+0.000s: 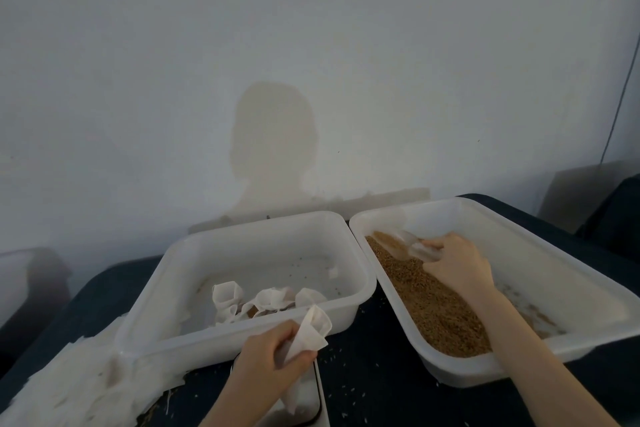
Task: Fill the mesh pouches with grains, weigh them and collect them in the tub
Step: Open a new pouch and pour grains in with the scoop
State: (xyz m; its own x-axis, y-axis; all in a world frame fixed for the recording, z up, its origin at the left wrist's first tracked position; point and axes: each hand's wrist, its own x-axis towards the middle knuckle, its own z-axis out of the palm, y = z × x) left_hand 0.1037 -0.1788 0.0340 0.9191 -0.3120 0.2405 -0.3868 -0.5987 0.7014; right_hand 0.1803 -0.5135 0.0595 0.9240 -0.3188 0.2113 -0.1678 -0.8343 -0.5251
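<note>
Head view, the only one we've got, looking down over a dark table (374, 367). On the right sits the grain tub (540, 253), its brown grains (433, 308) banked up along the near-left side. The right hand (457, 265) is down in there, fingers curled around a clear plastic scoop (414, 248) whose mouth lies at the top of the grain heap. Whether the scoop is loaded, I can't tell; it's see-through and a bit blurred.

The left hand (277, 354) is waiting just in front of the collecting tub (194, 333), fingers wrapped around an empty mesh pouch (313, 331). The pouch's mouth is up and open, and its tail hangs down below the fist over what looks like the scale (304, 409), only partly in shot at the bottom edge.

And the score so far? Inside the collecting tub there's a small cluster of filled pouches (266, 302) lying against the near wall. I'd guess a handful, though some are hidden by the rim. To the left, a big heap of unused pouches (79, 381) spills across the table, so by my reckoning this job is in its early stages. Stray grains dot the table between the tubs. This pouch has yet to be filled, weighed and dropped in.
</note>
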